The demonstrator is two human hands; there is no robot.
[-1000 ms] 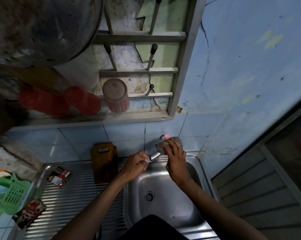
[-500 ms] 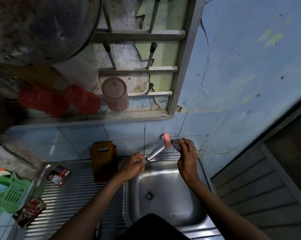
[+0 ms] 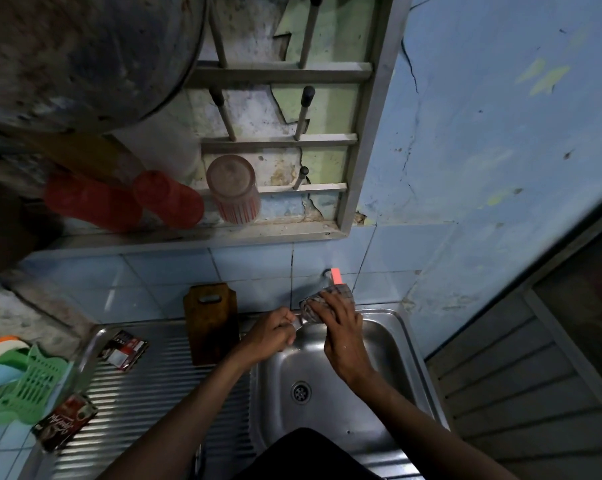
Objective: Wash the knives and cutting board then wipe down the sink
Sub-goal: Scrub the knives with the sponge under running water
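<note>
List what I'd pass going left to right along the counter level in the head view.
Green basket → lower packet → upper packet → cutting board → left hand gripping the knife → right hand pressing a cloth on the blade → right rim of the sink.

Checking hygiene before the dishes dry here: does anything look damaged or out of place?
Yes. Paint and plaster have cracked and peeled off the wall behind the grey peg rack. Two dark printed sachets lie on the ribbed steel drainboard.
</note>
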